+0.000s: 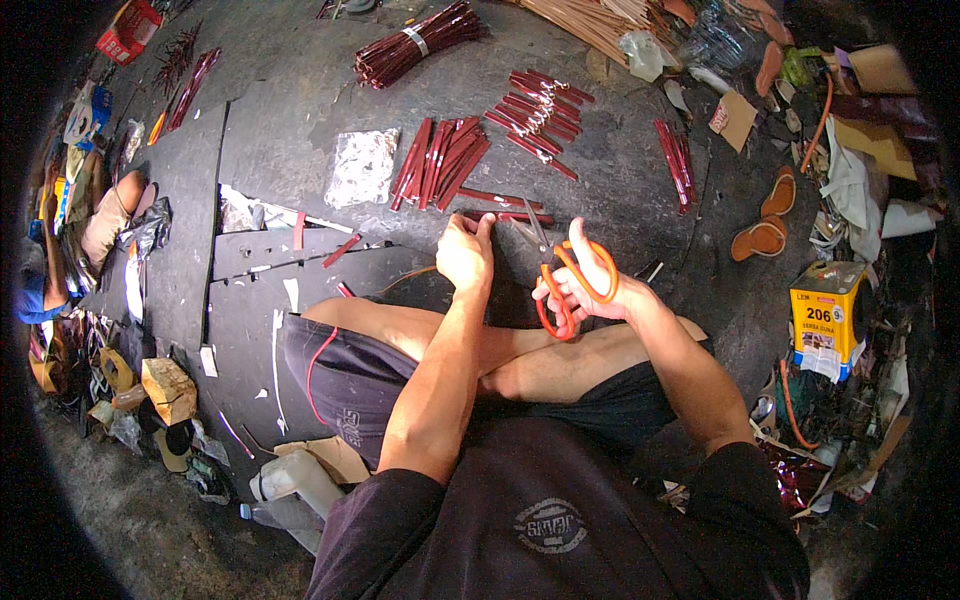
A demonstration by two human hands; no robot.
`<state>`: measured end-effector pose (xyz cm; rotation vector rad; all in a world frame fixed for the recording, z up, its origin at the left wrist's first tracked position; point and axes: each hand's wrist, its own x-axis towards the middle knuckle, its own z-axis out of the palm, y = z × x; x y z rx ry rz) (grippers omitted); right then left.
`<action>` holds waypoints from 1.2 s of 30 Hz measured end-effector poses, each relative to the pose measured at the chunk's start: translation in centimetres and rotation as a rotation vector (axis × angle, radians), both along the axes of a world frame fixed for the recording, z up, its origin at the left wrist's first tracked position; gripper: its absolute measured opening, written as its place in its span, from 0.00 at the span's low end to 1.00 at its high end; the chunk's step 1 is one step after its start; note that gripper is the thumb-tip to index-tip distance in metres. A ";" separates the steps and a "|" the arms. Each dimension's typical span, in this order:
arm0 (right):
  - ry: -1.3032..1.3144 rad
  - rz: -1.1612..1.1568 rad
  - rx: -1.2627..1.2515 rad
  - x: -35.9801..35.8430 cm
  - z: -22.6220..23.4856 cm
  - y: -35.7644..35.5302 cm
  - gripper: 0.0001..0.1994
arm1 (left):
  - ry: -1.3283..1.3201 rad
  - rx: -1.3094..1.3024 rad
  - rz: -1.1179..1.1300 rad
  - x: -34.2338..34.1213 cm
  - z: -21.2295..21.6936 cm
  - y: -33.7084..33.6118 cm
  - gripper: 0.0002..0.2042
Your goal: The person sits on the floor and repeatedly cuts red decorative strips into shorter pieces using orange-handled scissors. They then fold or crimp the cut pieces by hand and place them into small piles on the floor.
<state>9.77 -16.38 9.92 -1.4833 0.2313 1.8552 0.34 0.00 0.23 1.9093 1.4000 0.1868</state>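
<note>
My left hand (465, 250) pinches a dark red glossy strip (510, 217) between thumb and fingertips; the strip sticks out to the right. My right hand (600, 285) has its fingers and thumb in the orange loops of a pair of scissors (545, 250). The blades are spread apart, pointing up and left close to the strip. Whether they touch it I cannot tell. Just beyond my hands lies a loose pile of similar red strips (440, 165). Farther off, a row of short strips is joined by pale ties (545, 110).
A banded bundle of red strips (415, 45) lies at the far side, a clear plastic packet (362, 168) nearer. More strips (677, 165), brown sandals (765, 240) and a yellow tin (828, 310) are on the right. Another person's leg (110, 210) shows at left; a whitish jug (298, 483) stands behind.
</note>
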 end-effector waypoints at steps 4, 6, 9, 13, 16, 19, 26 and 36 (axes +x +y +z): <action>-0.024 0.025 -0.018 0.2 0.1 0.1 0.63 | 0.004 0.013 -0.001 0.0 -0.2 0.0 0.20; -0.036 0.055 -0.029 0.3 0.5 0.3 0.62 | 0.004 0.015 -0.001 0.0 -0.3 0.0 0.20; -0.076 0.137 -0.055 0.8 1.5 1.0 0.61 | 0.004 0.008 0.001 0.0 -0.2 0.0 0.20; -0.156 0.255 -0.077 2.0 0.9 0.6 0.59 | 0.000 0.011 0.004 0.1 -0.1 -0.1 0.20; -0.215 0.383 -0.110 3.0 1.5 1.5 0.57 | -0.010 0.011 0.016 0.0 -0.2 -0.1 0.20; -0.204 0.490 -0.116 3.7 1.7 2.0 0.57 | -0.032 0.009 0.015 0.0 -0.4 -0.2 0.18; -0.087 0.503 -0.194 5.1 3.3 4.7 0.61 | -0.290 -0.138 -0.065 -0.6 -0.2 -3.4 0.14; 0.110 0.454 -0.176 8.1 3.1 6.1 0.61 | -1.085 -1.629 0.215 1.5 4.2 -8.2 0.17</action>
